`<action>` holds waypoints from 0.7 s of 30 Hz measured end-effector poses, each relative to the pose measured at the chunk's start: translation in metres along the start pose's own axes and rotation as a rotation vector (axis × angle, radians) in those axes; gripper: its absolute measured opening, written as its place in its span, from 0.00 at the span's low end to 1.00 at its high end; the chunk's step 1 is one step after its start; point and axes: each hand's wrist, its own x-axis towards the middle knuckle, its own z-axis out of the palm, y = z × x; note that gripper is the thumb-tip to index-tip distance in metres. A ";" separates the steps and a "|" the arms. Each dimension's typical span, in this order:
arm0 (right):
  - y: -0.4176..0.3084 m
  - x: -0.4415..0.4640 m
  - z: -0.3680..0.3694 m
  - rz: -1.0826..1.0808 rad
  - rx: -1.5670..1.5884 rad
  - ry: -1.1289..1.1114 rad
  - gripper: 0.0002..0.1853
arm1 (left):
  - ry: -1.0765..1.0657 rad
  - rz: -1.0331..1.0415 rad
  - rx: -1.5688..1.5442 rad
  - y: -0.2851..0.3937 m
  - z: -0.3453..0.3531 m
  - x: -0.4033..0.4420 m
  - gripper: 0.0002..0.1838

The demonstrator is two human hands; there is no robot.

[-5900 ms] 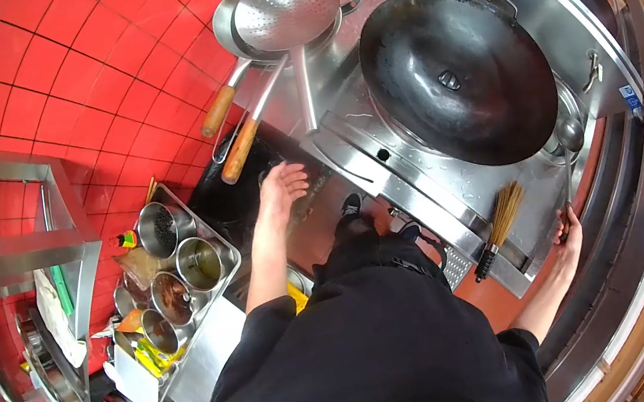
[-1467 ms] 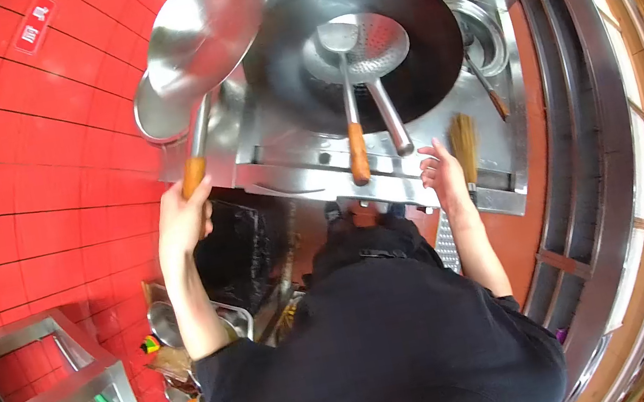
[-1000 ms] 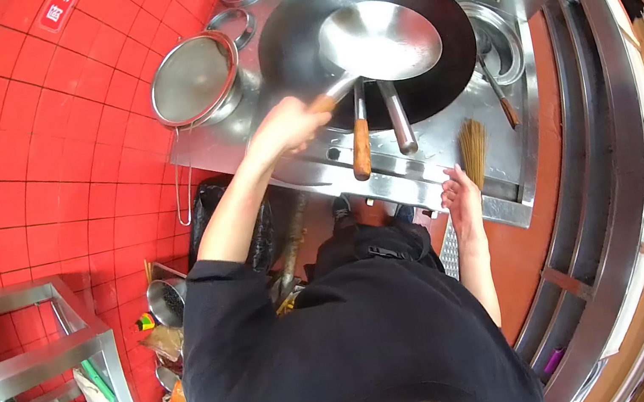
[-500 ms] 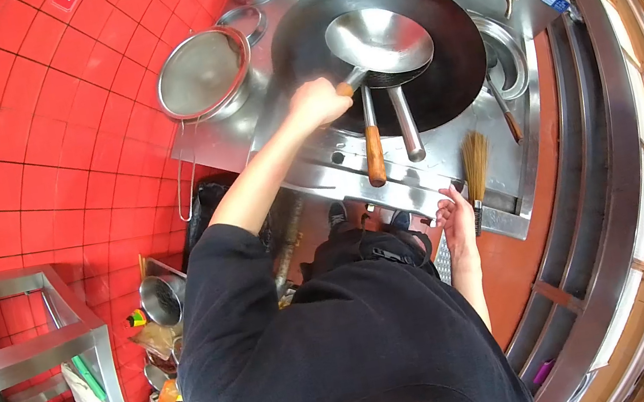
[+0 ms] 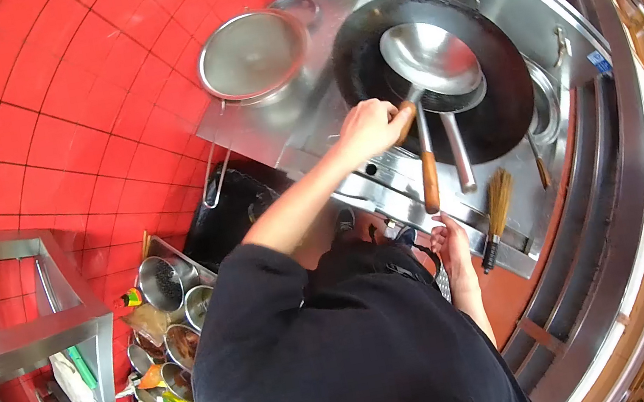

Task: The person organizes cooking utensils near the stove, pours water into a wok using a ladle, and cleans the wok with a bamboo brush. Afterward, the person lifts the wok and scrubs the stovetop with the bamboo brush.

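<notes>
My left hand (image 5: 368, 129) is closed round the wooden handle of a shiny metal ladle (image 5: 429, 55), whose wide bowl rests in a large black wok (image 5: 511, 112). Beside that grip, another utensil's wooden handle (image 5: 430, 182) and a plain metal handle (image 5: 460, 152) stick out over the wok's near rim. Their heads lie partly hidden beneath the ladle bowl. Lower down, my right hand (image 5: 454, 246) hangs by the stove's front edge with loosely bent fingers and nothing visible in it. A bamboo wok brush (image 5: 501, 204) lies to its right.
A mesh strainer (image 5: 253, 54) sits on a pot left of the wok, near the red tiled wall (image 5: 62, 92). Seasoning containers (image 5: 160, 283) stand at lower left beside a steel rack (image 5: 27, 335). A steel ledge (image 5: 601, 221) curves along the right.
The view has turned, so the wok and stove appear further right and lower. My left hand stays on the ladle handle. More of the seasoning containers shows at lower left.
</notes>
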 end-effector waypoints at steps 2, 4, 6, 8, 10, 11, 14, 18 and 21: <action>0.012 0.010 0.003 0.034 -0.037 -0.003 0.18 | 0.231 0.054 0.006 -0.015 -0.022 -0.031 0.20; 0.014 0.011 0.019 0.073 -0.077 -0.014 0.15 | 0.460 -0.032 0.131 -0.037 -0.055 -0.061 0.20; 0.018 0.014 0.037 0.087 -0.205 -0.043 0.16 | 0.640 -0.188 0.414 -0.070 -0.087 -0.087 0.29; 0.021 0.017 0.059 0.082 -0.345 -0.132 0.18 | 0.648 -0.411 0.683 -0.109 -0.110 -0.108 0.43; 0.022 0.023 0.091 0.101 -0.522 -0.232 0.20 | 0.532 -0.615 0.767 -0.154 -0.119 -0.124 0.52; 0.029 0.031 0.101 0.089 -0.567 -0.302 0.21 | 0.440 -0.697 0.744 -0.176 -0.121 -0.130 0.56; 0.030 0.043 0.156 -0.055 -0.846 -0.465 0.25 | 0.339 -0.704 0.522 -0.235 -0.124 -0.139 0.32; 0.019 0.053 0.245 -0.211 -0.975 -0.730 0.27 | 0.460 -0.686 0.395 -0.229 -0.123 -0.139 0.15; 0.019 0.062 0.297 -0.372 -1.039 -0.781 0.29 | 0.525 -0.659 0.325 -0.229 -0.111 -0.141 0.15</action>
